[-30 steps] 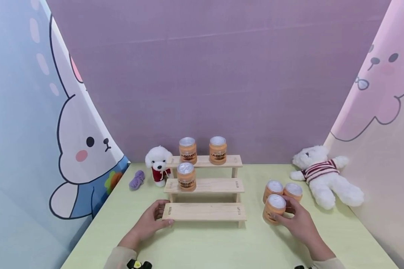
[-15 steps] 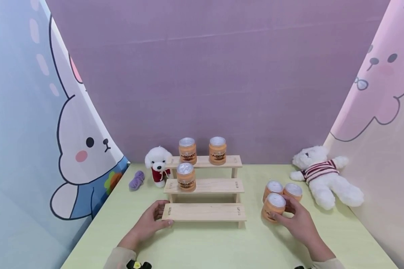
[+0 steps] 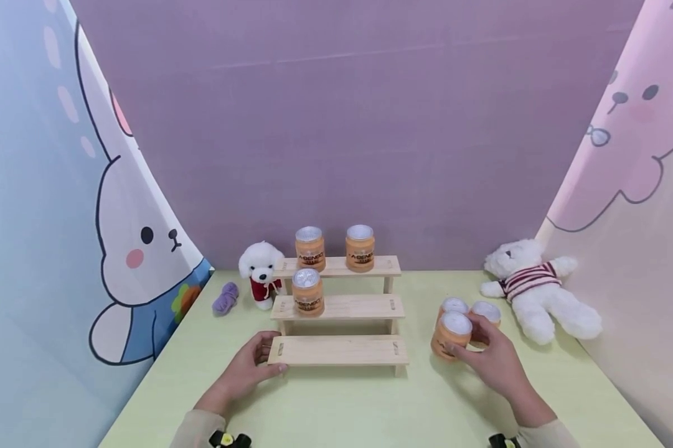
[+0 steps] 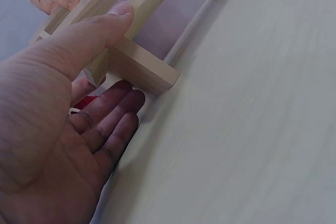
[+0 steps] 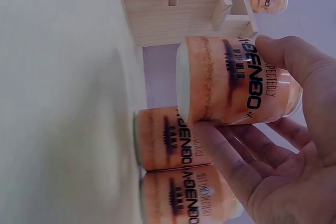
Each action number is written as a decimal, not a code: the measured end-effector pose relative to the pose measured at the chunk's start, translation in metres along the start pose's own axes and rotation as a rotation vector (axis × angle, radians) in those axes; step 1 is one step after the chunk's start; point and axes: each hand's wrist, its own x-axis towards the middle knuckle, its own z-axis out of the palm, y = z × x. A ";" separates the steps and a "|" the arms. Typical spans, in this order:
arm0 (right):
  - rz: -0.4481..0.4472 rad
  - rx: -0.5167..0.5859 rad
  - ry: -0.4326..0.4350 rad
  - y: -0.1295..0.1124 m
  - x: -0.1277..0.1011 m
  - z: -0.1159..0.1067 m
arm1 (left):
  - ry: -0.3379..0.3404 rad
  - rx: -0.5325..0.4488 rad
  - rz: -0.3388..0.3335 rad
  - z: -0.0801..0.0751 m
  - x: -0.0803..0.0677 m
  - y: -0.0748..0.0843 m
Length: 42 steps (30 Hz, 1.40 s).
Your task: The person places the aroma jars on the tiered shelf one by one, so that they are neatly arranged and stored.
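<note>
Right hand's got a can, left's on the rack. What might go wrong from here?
The held can is close to two cans on the table, so the right hand could knock them. The left hand holds the rack at one end; a jolt there might topple the three cans on it.

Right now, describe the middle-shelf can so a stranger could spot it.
Find the stepped wooden stand on the table. On its middle shelf, toward the left end, stands an orange can with a silvery top. Unlike the pair of cans on the top shelf, it stands alone.
</note>
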 end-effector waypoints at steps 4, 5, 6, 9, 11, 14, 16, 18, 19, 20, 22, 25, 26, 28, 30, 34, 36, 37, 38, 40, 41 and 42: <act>-0.026 0.008 -0.007 -0.008 0.007 -0.003 | 0.003 -0.002 -0.004 0.000 0.000 0.000; -0.035 0.007 -0.006 -0.010 0.008 -0.004 | 0.003 -0.003 -0.005 0.000 -0.001 0.000; -0.043 0.007 -0.007 -0.011 0.009 -0.005 | 0.002 -0.003 -0.005 0.000 -0.001 0.000; -0.051 0.014 -0.014 -0.017 0.013 -0.007 | -0.001 -0.004 -0.002 -0.001 -0.001 -0.001; -0.051 0.022 -0.020 -0.021 0.016 -0.008 | -0.002 -0.004 -0.001 -0.001 -0.001 -0.001; -0.049 0.042 -0.028 -0.026 0.021 -0.009 | -0.002 -0.003 0.003 -0.001 0.000 -0.001; -0.053 0.051 -0.028 -0.029 0.024 -0.009 | -0.001 -0.001 0.005 -0.001 0.000 -0.001; -0.057 0.051 -0.024 -0.033 0.026 -0.009 | 0.000 0.004 0.007 -0.001 0.000 -0.001; -0.060 0.043 -0.021 -0.034 0.027 -0.009 | 0.001 0.006 0.008 -0.001 0.000 -0.001; -0.062 0.035 -0.016 -0.036 0.028 -0.009 | 0.002 0.009 0.006 -0.001 0.000 -0.001; -0.064 0.023 -0.011 -0.040 0.030 -0.009 | 0.001 0.012 0.007 0.000 0.000 0.000; -0.067 0.008 -0.012 -0.044 0.034 -0.009 | 0.003 0.014 0.007 0.001 0.001 0.000; -0.067 0.007 -0.014 -0.046 0.035 -0.009 | 0.003 0.014 0.008 0.001 0.001 0.000; -0.068 0.001 -0.019 -0.048 0.037 -0.009 | 0.005 0.015 0.007 0.001 0.001 0.000; -0.067 0.001 -0.022 -0.050 0.039 -0.008 | 0.007 0.015 0.006 0.001 0.001 0.000; -0.072 0.004 -0.026 -0.055 0.044 -0.006 | 0.010 0.011 0.002 0.001 0.001 -0.001; -0.076 0.009 -0.027 -0.058 0.047 -0.005 | 0.011 0.007 -0.001 0.000 0.000 -0.001; -0.077 0.011 -0.026 -0.060 0.048 -0.004 | 0.011 0.005 -0.002 0.001 0.000 -0.002; -0.079 0.014 -0.025 -0.061 0.049 -0.003 | 0.011 0.005 -0.004 0.001 0.001 -0.002; -0.087 0.021 -0.022 -0.065 0.052 -0.001 | 0.011 0.006 -0.006 0.001 0.001 -0.002; -0.091 0.027 -0.020 -0.066 0.053 0.000 | 0.012 0.005 -0.007 0.001 0.001 -0.003; -0.096 0.038 -0.019 -0.068 0.054 0.002 | 0.013 0.007 -0.008 0.000 0.002 -0.003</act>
